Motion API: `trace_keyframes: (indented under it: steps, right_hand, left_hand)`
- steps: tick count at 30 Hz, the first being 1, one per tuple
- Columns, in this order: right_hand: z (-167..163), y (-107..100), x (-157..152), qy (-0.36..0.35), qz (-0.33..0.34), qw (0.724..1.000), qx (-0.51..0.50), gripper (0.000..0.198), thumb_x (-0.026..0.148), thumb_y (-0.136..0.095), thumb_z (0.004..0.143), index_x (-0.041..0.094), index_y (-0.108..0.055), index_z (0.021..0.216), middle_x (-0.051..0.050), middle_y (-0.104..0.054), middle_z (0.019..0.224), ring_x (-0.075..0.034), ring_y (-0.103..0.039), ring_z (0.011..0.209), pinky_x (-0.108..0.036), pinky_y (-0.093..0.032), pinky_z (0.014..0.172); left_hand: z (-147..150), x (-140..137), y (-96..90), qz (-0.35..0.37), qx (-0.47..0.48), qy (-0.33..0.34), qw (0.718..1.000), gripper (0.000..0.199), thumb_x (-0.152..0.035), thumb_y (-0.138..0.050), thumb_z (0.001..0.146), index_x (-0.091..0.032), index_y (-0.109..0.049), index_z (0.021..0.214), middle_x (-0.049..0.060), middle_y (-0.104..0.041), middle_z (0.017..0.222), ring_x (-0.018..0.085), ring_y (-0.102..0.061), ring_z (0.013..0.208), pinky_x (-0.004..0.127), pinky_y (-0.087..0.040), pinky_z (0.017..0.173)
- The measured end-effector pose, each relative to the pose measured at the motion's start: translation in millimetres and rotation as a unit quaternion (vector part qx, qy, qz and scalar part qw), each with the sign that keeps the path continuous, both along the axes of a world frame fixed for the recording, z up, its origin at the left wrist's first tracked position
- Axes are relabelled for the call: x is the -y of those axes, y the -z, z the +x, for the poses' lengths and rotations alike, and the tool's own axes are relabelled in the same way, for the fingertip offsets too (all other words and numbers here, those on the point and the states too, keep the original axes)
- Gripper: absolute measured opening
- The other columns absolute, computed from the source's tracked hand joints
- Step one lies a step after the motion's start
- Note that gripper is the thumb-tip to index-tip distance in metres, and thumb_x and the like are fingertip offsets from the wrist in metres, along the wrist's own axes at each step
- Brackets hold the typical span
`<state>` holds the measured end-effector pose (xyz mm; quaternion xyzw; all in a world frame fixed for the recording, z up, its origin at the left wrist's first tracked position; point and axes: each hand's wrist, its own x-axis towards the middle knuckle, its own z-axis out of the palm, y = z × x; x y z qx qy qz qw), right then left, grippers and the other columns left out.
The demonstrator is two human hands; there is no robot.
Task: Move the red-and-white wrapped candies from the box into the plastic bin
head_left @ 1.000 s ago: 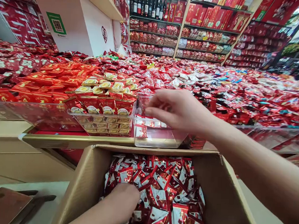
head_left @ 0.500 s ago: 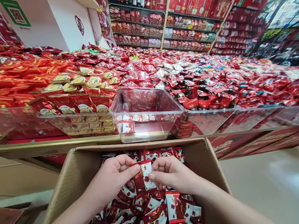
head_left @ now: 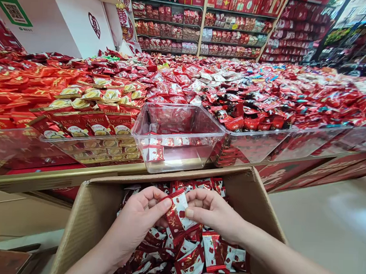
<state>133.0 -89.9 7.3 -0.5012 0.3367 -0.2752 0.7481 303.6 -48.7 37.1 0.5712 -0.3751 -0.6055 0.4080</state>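
Note:
Over an open cardboard box (head_left: 74,225), my left hand (head_left: 147,210) pinches the left edge of a red and white candy packet (head_left: 180,213). My right hand (head_left: 211,212) closes on the same packet's right side, thumb on its white face. The fingers behind the packet are partly hidden. Many loose packets of the same kind (head_left: 191,262) lie in the box below both hands. Just beyond the box stands a clear plastic bin (head_left: 181,167), with some red and white packets (head_left: 155,153) along its far and left sides.
Durian packets (head_left: 99,122) fill the bin on the left, and orange-red packets (head_left: 7,99) lie further left. Dark red packets (head_left: 257,122) are heaped to the right. Shelves of packaged goods (head_left: 170,30) stand behind. A white panel (head_left: 66,16) rises at the back left.
The packet between my hands has tilted, its top leaning left. My right thumb has shifted slightly on it. The view has moved a little.

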Motion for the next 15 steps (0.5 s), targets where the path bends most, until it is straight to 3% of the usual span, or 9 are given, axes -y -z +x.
trace_keyframes:
  steps: [4,6,8,12,15]
  right_hand:
    - [0,1,-6,-0.044,-0.050,0.998,-0.013,0.025,0.032,-0.068,0.067,0.013,-0.057,0.077,0.004,-0.054,0.061,-0.004,-0.044,0.053,-0.020,-0.034,0.052]
    - [1,4,-10,-0.050,-0.080,0.995,-0.008,0.019,0.028,-0.066,0.070,0.014,-0.057,0.079,0.005,-0.053,0.061,-0.004,-0.045,0.054,-0.018,-0.036,0.052]
    - [3,6,-13,-0.045,-0.056,0.997,0.007,0.026,0.027,-0.070,0.066,0.015,-0.055,0.084,0.005,-0.055,0.064,-0.004,-0.049,0.056,-0.018,-0.038,0.053]
    - [7,5,-10,-0.011,0.030,0.999,0.021,0.040,0.036,-0.077,0.054,0.016,-0.048,0.072,0.003,-0.059,0.058,-0.009,-0.055,0.049,-0.020,-0.042,0.047]
    - [8,1,-7,0.036,0.008,0.999,0.017,0.041,0.043,-0.075,0.055,0.016,-0.044,0.063,0.004,-0.056,0.054,-0.010,-0.057,0.048,-0.020,-0.042,0.044]
  left_hand:
    - [-1,-2,2.6,-0.039,0.056,0.086,0.994,0.023,-0.032,-0.060,0.073,-0.020,-0.053,0.091,-0.002,-0.062,0.077,0.012,-0.055,0.071,0.024,-0.044,0.065]
    - [-2,-2,6.2,-0.064,0.122,0.122,0.983,0.021,-0.037,-0.058,0.075,-0.018,-0.056,0.084,-0.002,-0.059,0.073,0.012,-0.052,0.069,0.024,-0.042,0.064]
    - [-1,-2,9.1,-0.074,0.145,0.103,0.981,0.024,-0.041,-0.056,0.075,-0.017,-0.056,0.072,-0.004,-0.055,0.064,0.010,-0.046,0.060,0.023,-0.039,0.056]
    - [1,-2,8.6,-0.065,0.064,0.006,0.996,0.024,-0.040,-0.061,0.071,-0.018,-0.053,0.066,-0.006,-0.056,0.058,0.008,-0.046,0.055,0.020,-0.039,0.053]
    - [3,-3,4.5,-0.054,0.020,-0.037,0.998,0.024,-0.038,-0.064,0.069,-0.017,-0.054,0.063,-0.006,-0.055,0.056,0.007,-0.045,0.053,0.019,-0.038,0.053]
